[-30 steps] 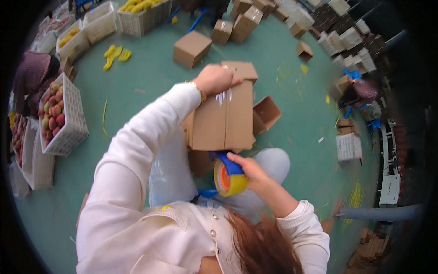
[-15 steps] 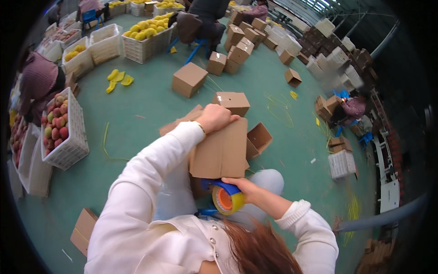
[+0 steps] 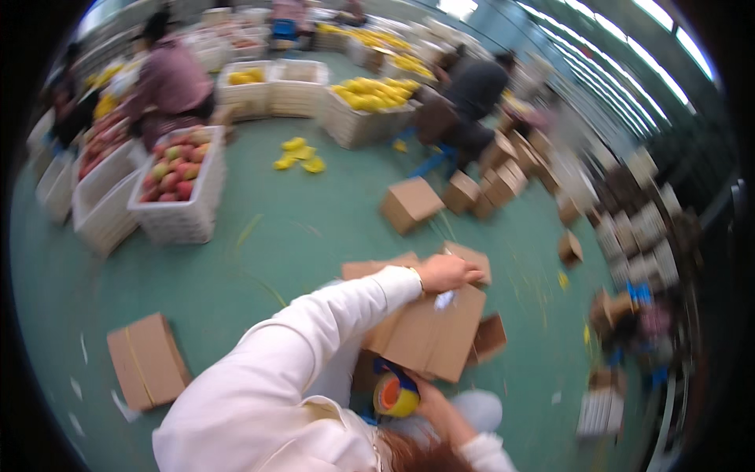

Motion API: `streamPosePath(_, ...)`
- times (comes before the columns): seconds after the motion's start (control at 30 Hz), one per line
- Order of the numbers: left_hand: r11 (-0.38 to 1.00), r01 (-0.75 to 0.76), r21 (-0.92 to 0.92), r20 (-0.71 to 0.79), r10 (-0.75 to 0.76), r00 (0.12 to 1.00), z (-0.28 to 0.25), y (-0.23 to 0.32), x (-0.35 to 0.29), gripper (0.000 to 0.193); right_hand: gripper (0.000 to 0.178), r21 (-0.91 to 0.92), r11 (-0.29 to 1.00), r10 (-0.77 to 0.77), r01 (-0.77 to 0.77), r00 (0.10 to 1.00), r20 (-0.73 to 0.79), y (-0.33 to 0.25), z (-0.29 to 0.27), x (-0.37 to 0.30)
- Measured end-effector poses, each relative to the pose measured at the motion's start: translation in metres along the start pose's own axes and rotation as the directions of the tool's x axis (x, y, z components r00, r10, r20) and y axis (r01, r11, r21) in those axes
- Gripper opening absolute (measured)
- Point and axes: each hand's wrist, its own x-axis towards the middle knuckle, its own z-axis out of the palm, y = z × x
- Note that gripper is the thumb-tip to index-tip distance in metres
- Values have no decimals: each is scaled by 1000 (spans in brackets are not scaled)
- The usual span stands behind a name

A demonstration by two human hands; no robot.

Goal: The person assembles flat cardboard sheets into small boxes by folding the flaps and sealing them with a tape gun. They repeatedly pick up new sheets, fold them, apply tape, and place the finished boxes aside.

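Note:
A cardboard box (image 3: pixel 436 334) stands tilted at my knees, its creased top facing me. My left hand (image 3: pixel 450 273) reaches across to its far edge, with the fingers closed over that edge. Just below those fingers a small shiny whitish patch (image 3: pixel 445 300) shows on the cardboard; I cannot tell what it is. In my right hand (image 3: pixel 431 397) is a blue tape dispenser (image 3: pixel 397 395) with a yellow roll and orange core, held close against the box's near edge. The right fingers are partly hidden behind the dispenser.
Small cartons (image 3: pixel 413 204) stand ahead, with an open one (image 3: pixel 489 338) right of my box. Flattened cardboard (image 3: pixel 148 360) lies at left. A crate of apples (image 3: pixel 177 181) and crates of yellow-wrapped fruit (image 3: pixel 366 110) stand farther off. People sit working around the green floor.
The whole view has swung left and up, so everything sits lower and farther right. My left hand has shifted toward the right along the box's far edge. The dispenser stays at the near edge.

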Motion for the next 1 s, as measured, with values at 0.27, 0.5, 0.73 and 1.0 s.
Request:
streamPosePath(0.27,438,279,-855,170,-272,947,13,-9,-29,65,25,99,875,-472,473,881,-36,-76,-45,-17)
streamPosePath(0.5,715,698,-40,-178,-692,700,82,-178,-27,59,39,-418,544,-839,727,472,-270,-173,-81,23)
streamPosePath(0.73,509,860,-46,-432,-786,442,134,-205,-99,87,50,-919,350,-915,-182,147,-377,-121,-114,116)
streamPosePath(1.0,570,820,-45,-503,-722,475,97,-200,-95,66,42,-904,335,-906,-267,174,-387,-123,-103,90)
